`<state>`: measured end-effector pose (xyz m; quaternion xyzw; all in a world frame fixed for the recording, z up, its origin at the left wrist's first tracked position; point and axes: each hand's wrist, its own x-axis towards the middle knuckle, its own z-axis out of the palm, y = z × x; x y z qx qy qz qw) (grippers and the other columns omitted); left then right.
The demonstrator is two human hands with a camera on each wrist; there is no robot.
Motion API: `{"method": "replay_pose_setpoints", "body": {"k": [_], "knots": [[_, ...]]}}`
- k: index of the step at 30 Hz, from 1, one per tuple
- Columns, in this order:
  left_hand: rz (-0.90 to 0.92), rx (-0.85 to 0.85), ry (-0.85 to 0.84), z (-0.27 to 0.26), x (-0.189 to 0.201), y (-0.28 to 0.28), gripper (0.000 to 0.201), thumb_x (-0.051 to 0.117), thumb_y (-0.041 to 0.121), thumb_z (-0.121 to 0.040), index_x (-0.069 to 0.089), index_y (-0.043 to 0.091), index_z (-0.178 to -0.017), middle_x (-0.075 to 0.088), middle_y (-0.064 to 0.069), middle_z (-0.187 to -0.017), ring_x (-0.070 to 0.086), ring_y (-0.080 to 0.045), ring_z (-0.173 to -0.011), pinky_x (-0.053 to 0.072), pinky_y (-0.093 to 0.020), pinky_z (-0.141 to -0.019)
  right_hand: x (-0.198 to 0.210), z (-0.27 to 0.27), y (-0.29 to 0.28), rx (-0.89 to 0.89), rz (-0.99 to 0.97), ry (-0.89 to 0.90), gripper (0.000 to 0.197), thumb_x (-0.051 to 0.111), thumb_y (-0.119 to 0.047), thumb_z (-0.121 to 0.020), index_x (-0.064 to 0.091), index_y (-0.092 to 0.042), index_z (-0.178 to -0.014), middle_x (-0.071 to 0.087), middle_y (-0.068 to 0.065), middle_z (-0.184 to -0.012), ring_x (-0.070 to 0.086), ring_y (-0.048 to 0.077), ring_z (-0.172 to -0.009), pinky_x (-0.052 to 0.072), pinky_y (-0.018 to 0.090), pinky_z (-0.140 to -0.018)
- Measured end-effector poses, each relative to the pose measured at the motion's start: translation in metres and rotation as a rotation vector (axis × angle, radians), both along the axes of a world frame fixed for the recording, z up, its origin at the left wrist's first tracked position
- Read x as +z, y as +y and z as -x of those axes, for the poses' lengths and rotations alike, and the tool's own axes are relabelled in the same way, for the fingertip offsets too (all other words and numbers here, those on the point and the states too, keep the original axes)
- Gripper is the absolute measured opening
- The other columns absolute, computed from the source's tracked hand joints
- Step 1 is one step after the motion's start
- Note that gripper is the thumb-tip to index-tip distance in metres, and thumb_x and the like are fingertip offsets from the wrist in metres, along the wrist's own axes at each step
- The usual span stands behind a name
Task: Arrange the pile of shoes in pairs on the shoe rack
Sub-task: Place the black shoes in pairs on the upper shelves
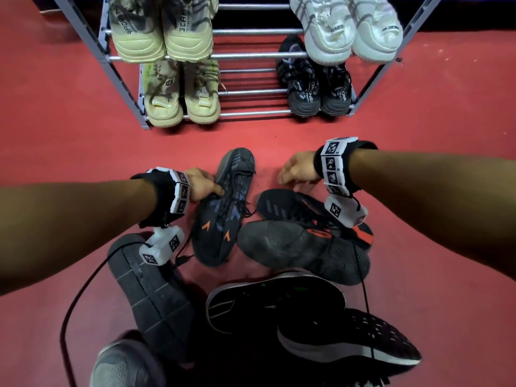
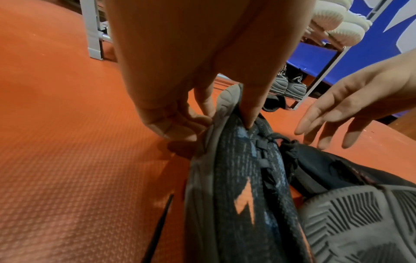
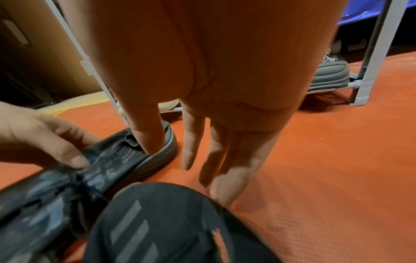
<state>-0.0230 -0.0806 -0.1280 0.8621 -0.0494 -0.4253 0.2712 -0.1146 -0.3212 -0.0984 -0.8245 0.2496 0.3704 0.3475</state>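
Note:
A dark grey shoe with orange arrow marks (image 1: 223, 210) (image 2: 243, 186) (image 3: 108, 163) lies on its side on the red floor. My left hand (image 1: 203, 184) (image 2: 202, 113) pinches its side near the collar, thumb on the upper and fingers under the sole. My right hand (image 1: 296, 170) (image 3: 207, 160) (image 2: 337, 121) hovers with straight fingers just right of that shoe, above a black shoe with grey stripes (image 1: 301, 208) (image 3: 175, 224), holding nothing. The shoe rack (image 1: 251, 55) stands ahead with pairs on two shelves.
On the rack sit beige pairs (image 1: 164, 32) (image 1: 181, 93) at left, a white pair (image 1: 346, 26) and a black pair (image 1: 315, 85) at right. Several dark shoes lie piled near me, among them an upturned sole (image 1: 301, 252) and a black knit shoe (image 1: 349, 342). Cables hang from my wrists.

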Motion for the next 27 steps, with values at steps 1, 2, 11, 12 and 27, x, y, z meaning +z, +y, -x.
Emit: {"method": "replay_pose_setpoints", "body": {"k": [1, 2, 11, 12, 27], "knots": [[0.019, 0.008, 0.016, 0.003, 0.002, -0.002, 0.018, 0.073, 0.011, -0.086, 0.067, 0.007, -0.103, 0.065, -0.010, -0.099, 0.063, -0.024, -0.081, 0.048, -0.022, -0.072, -0.001, 0.002, -0.002, 0.034, 0.045, -0.018, 0.028, 0.066, -0.019, -0.093, 0.072, -0.005, -0.117, 0.072, 0.009, -0.105, 0.063, 0.018, -0.073, 0.057, 0.020, -0.058], [0.040, 0.016, 0.033, 0.005, 0.001, -0.004, 0.018, 0.070, 0.007, -0.088, 0.065, 0.006, -0.105, 0.065, -0.013, -0.103, 0.062, -0.024, -0.083, 0.048, -0.024, -0.075, -0.001, 0.006, -0.003, 0.071, 0.095, -0.019, 0.028, 0.068, -0.018, -0.091, 0.072, -0.006, -0.116, 0.070, 0.007, -0.094, 0.059, 0.014, -0.067, 0.050, 0.013, -0.046], [0.077, 0.037, 0.029, 0.010, -0.004, -0.009, 0.026, 0.065, -0.004, -0.088, 0.052, 0.018, -0.085, 0.058, -0.003, -0.078, 0.057, -0.024, -0.089, 0.050, -0.030, -0.072, -0.018, 0.034, -0.024, 0.236, 0.243, 0.224, 0.040, 0.081, -0.036, -0.080, 0.074, -0.007, -0.107, 0.070, 0.006, -0.097, 0.062, 0.025, -0.092, 0.051, 0.034, -0.086], [0.086, 0.035, 0.034, 0.010, -0.004, -0.009, 0.026, 0.065, -0.003, -0.089, 0.052, 0.019, -0.085, 0.059, -0.002, -0.078, 0.059, -0.025, -0.088, 0.051, -0.031, -0.074, -0.015, 0.034, -0.024, 0.231, 0.251, 0.241, 0.044, 0.079, -0.036, -0.082, 0.072, -0.005, -0.113, 0.069, 0.008, -0.097, 0.061, 0.025, -0.093, 0.051, 0.035, -0.086], [0.372, 0.127, -0.262, 0.000, 0.027, -0.016, 0.059, 0.060, 0.033, -0.090, 0.038, 0.064, -0.135, 0.068, 0.005, -0.124, 0.065, -0.018, -0.111, 0.048, -0.035, -0.104, 0.012, 0.035, -0.056, -0.297, -0.075, -0.265, 0.006, 0.057, -0.012, -0.100, 0.055, -0.014, -0.096, 0.056, 0.004, -0.070, 0.052, -0.001, -0.036, 0.037, 0.013, -0.035]]}}
